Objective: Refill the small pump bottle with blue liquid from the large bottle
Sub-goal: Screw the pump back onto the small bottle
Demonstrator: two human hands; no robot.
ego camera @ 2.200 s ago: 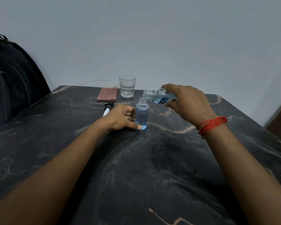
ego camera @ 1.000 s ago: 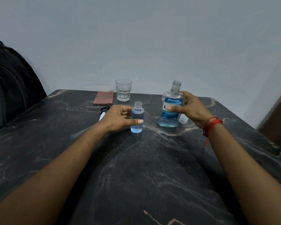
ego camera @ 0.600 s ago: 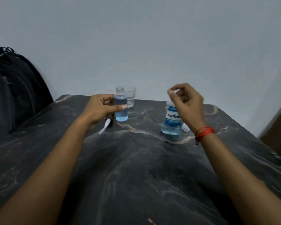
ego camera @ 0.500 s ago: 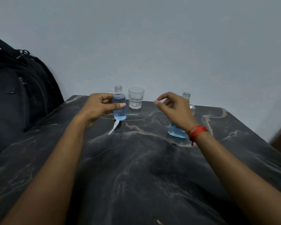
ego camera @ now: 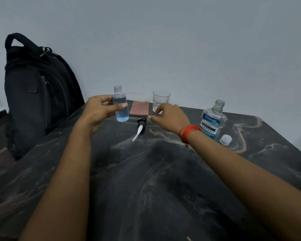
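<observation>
My left hand (ego camera: 99,108) is shut on the small clear bottle (ego camera: 121,112), held upright above the table with its neck uncapped and blue liquid filling most of it. The pump head (ego camera: 140,126), black with a white tube, lies flat on the dark marble table (ego camera: 163,188) just right of that bottle. My right hand (ego camera: 169,117) hovers beside the pump head, fingers apart, holding nothing. The large bottle (ego camera: 213,122) stands upright and uncapped at the right, with a little blue liquid at its bottom. Its white cap (ego camera: 225,139) lies next to it.
A drinking glass (ego camera: 160,101) and a pink folded cloth (ego camera: 139,108) sit at the table's far edge by the wall. A black backpack (ego camera: 36,91) stands left of the table. A red thread band circles my right wrist.
The large bottle was tipped over the small one, then set upright and released. My left hand lifted the small bottle leftward; my right hand crossed left to the pump head.
</observation>
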